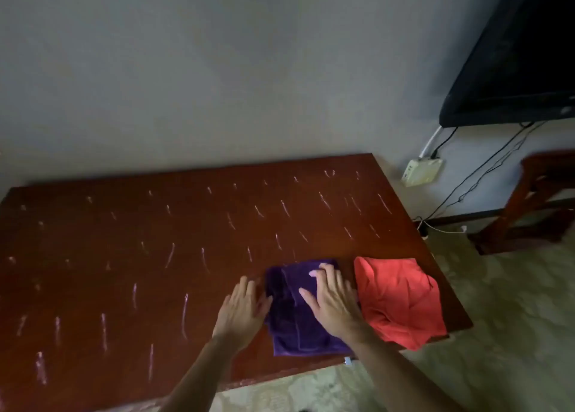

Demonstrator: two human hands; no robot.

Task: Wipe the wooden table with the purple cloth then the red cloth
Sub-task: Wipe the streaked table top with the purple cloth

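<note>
Head view is showing a glossy reddish-brown wooden tabletop [124,240] streaked with pale smears, the plush, folded purple cloth [289,315] lying near its front edge. Just right of that cloth the rumpled red cloth [401,299] is lying. The right hand [333,302] is pressing flat on the purple cloth with straight fingers [323,274], while the left hand [241,310] is resting open on the wood, touching the cloth's left edge.
</note>
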